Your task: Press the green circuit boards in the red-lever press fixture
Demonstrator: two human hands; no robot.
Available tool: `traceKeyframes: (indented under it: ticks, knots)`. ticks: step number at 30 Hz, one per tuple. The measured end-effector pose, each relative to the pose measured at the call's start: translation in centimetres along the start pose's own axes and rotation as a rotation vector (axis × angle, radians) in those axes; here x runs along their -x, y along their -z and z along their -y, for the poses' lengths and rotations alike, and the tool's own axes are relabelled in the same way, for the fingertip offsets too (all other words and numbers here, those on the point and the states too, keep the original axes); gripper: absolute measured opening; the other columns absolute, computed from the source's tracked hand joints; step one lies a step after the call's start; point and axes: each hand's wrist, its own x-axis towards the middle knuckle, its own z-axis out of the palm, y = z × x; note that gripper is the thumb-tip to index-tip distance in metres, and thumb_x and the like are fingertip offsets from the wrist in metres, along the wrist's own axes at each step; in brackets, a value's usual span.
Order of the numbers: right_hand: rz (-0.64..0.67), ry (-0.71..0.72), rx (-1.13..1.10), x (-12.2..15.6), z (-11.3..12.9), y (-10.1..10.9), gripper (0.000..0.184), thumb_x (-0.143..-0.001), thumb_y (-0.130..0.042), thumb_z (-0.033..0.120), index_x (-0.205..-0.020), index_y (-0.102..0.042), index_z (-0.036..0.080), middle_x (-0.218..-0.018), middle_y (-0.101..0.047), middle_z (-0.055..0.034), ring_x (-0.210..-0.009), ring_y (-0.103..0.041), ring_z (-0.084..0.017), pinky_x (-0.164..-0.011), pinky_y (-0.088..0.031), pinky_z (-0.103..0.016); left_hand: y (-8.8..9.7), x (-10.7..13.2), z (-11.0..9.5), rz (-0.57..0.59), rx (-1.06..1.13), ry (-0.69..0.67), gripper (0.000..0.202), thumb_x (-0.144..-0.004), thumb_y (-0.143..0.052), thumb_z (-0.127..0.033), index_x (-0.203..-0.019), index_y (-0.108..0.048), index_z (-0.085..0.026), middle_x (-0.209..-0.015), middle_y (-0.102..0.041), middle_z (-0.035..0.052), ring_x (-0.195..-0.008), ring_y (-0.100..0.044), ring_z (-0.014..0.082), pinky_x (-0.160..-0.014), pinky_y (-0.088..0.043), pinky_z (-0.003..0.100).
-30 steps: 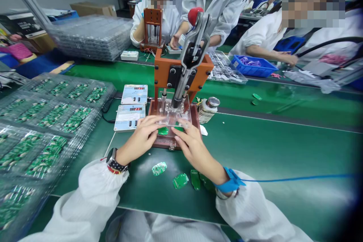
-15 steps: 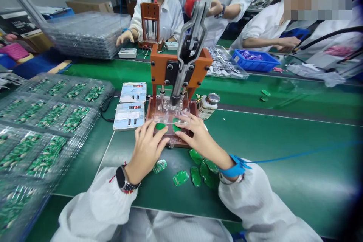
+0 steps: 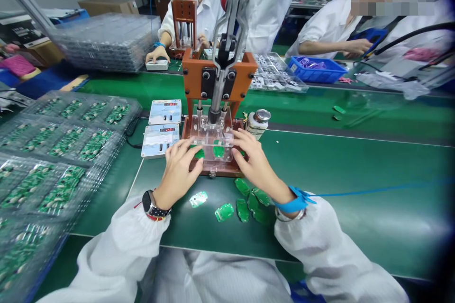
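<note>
A test press (image 3: 245, 73) with an orange frame and an upright metal lever stands before me, a clear plastic plate (image 3: 209, 125) under its plunger. Green circuit boards (image 3: 218, 151) lie in its base. My left hand (image 3: 179, 163) rests at the base's left side, fingers spread, beside a partly covered board (image 3: 200, 153). At the right side is my right hand (image 3: 254, 161), its fingers spread and touching the fixture's edge; a sliver of green shows between finger and thumb. Several loose boards (image 3: 242, 210) lie nearer me, one paler board (image 3: 198, 199) left of them.
Two counter boxes (image 3: 160, 141) with red digits stand left of the press. A metal-capped bottle (image 3: 258, 123) is at its right. Clear trays of boards (image 3: 67, 144) fill the left side. Across the green strip are a blue bin (image 3: 316, 70), a second press (image 3: 184, 23) and co-workers.
My right hand has shifted from the middle board to the fixture's right side, uncovering that board. My left hand has drawn slightly left. A co-worker's hand now rests on a white box.
</note>
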Motion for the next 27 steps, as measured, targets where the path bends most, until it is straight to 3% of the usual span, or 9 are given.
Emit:
traceKeyframes:
  ticks: [7, 12, 15, 18, 23, 27]
  knots:
    - [-0.034, 0.007, -0.03, 0.6, -0.8, 0.2, 0.024, -0.092, -0.044, 0.024, -0.106, -0.064, 0.022, -0.127, -0.057, -0.0092, -0.128, -0.043, -0.028, -0.104, -0.037, -0.055, 0.3, 0.4, 0.7, 0.011, 0.001, -0.061, 0.025, -0.095, -0.05, -0.021, -0.117, -0.061, -0.017, -0.115, -0.063, 0.0109, -0.117, -0.046, 0.029, -0.096, -0.034, 0.049]
    - [-0.067, 0.013, -0.053, 0.7, -0.8, 0.4, 0.023, -0.091, -0.045, 0.022, -0.103, -0.065, 0.022, -0.124, -0.058, -0.0094, -0.126, -0.045, -0.028, -0.102, -0.04, -0.055, 0.4, -0.9, 2.7, 0.134, 0.148, -0.076, 0.039, -0.096, -0.047, -0.021, -0.134, -0.047, -0.023, -0.135, -0.054, 0.0099, -0.131, -0.036, 0.0269, -0.105, -0.029, 0.052]
    - [-0.097, 0.045, -0.06, 0.2, -0.5, 0.8, 0.022, -0.091, -0.045, 0.02, -0.102, -0.065, 0.023, -0.122, -0.059, -0.0087, -0.123, -0.048, -0.026, -0.103, -0.04, -0.053, 0.6, -1.7, 3.6, 0.241, 0.198, -0.092, 0.036, -0.096, -0.047, -0.025, -0.131, -0.051, -0.025, -0.146, -0.043, 0.008, -0.138, -0.028, 0.0272, -0.107, -0.026, 0.055]
    - [-0.124, 0.074, -0.062, -0.7, -0.1, 1.5, 0.022, -0.091, -0.045, 0.02, -0.101, -0.064, 0.022, -0.121, -0.059, -0.0094, -0.12, -0.05, -0.024, -0.102, -0.042, -0.051, 0.9, -1.9, 3.6, 0.212, 0.174, -0.091, 0.03, -0.095, -0.05, -0.029, -0.123, -0.059, -0.022, -0.146, -0.041, 0.0086, -0.135, -0.031, 0.0278, -0.107, -0.028, 0.053]
    - [-0.205, 0.114, -0.055, -2.9, 1.0, 3.3, 0.022, -0.09, -0.045, 0.018, -0.1, -0.064, 0.021, -0.118, -0.061, -0.0098, -0.119, -0.052, -0.025, -0.101, -0.042, -0.05, 0.9, -1.6, 3.3, 0.168, 0.126, -0.079, 0.037, -0.094, -0.054, -0.027, -0.13, -0.053, -0.022, -0.128, -0.059, 0.0078, -0.124, -0.042, 0.0261, -0.103, -0.031, 0.051]
    - [-0.317, 0.144, -0.06, -4.6, 2.2, 4.6, 0.02, -0.089, -0.048, 0.017, -0.097, -0.065, 0.021, -0.115, -0.062, -0.0091, -0.116, -0.054, -0.025, -0.1, -0.043, -0.048, 0.9, -1.6, 3.2, 0.16, 0.044, -0.102, 0.029, -0.094, -0.053, -0.027, -0.122, -0.06, -0.019, -0.139, -0.051, 0.0091, -0.13, -0.034, 0.0291, -0.103, -0.029, 0.053]
